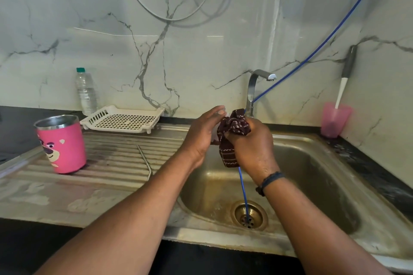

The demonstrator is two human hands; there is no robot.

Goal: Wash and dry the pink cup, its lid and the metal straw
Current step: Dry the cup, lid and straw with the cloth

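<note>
Pink cup: the pink steel-lined cup with a bear face (62, 144) stands upright on the ribbed steel draining board (116, 158), apparently set aside.
Metal straw: the thin metal straw (145, 159) lies along the board's ridges, right of the cup.
Left hand: the left hand (201, 134) holds a pale clear piece, probably the lid (215, 133), fingers curved around it, over the steel sink (312, 163).
Right hand: the right hand (250, 145) grips the dark maroon patterned cloth (232, 138) against the lid, seemingly drying it.

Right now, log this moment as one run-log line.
left hand: holds clear lid | right hand: rubs it with maroon cloth | pink cup: upright on drainboard
</note>
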